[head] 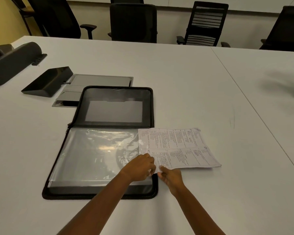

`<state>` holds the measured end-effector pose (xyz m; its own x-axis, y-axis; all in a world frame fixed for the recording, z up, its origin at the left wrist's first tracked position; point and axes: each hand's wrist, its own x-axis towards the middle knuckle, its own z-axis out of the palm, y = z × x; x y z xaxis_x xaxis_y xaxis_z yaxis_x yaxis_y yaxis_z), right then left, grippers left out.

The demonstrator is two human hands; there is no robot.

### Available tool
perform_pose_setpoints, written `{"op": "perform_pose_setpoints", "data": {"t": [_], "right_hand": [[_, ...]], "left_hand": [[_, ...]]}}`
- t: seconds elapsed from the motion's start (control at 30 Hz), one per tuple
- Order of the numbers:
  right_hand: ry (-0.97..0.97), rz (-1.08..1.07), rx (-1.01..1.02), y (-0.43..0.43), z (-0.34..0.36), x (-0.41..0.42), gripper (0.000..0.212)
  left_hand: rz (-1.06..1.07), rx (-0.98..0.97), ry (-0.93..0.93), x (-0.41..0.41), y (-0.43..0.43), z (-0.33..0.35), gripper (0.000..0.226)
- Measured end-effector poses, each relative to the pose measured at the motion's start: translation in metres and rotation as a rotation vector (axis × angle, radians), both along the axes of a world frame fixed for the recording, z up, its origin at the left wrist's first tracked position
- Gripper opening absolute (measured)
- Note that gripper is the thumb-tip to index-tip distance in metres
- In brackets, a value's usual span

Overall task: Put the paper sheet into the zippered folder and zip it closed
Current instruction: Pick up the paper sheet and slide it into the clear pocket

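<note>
Black, unzipped and spread flat on the white table (193, 78): zippered folder (81, 116), with a clear sleeve (92, 153) over its near half. Mostly off the folder's right side, paper sheet (180, 146) (printed, creased across the middle), its left edge overlapping the sleeve. At the folder's near-right corner, left hand (140, 167), fingers curled, pinching the sleeve's edge. Just right of that corner, right hand (171, 177), pinching the sheet's near corner. Beyond the folder's far-left corner, grey hatch (100, 81) and black wedge (47, 82).
</note>
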<state>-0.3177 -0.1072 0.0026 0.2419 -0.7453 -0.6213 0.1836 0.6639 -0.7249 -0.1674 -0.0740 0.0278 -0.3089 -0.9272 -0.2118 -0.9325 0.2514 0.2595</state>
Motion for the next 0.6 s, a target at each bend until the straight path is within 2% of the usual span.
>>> {"op": "perform_pose_setpoints", "data": {"t": [0.17,0.33,0.43,0.6], "right_hand": [[0.088,0.157,-0.008,0.011,-0.006,0.002,0.040],[0.119,0.200,0.070,0.006,-0.007,-0.018,0.030],[0.096,0.074,0.091,-0.008,-0.006,-0.042,0.029],[0.198,-0.272,0.008,-0.048,-0.008,-0.091,0.044]], "left_hand": [[0.138,0.007,0.120,-0.001,0.005,-0.013,0.021],[0.296,0.136,0.088,-0.004,0.010,-0.026,0.061],[0.330,0.162,0.116,-0.004,0.011,-0.028,0.065],[0.361,0.107,0.191,0.002,0.007,-0.025,0.061]]}}
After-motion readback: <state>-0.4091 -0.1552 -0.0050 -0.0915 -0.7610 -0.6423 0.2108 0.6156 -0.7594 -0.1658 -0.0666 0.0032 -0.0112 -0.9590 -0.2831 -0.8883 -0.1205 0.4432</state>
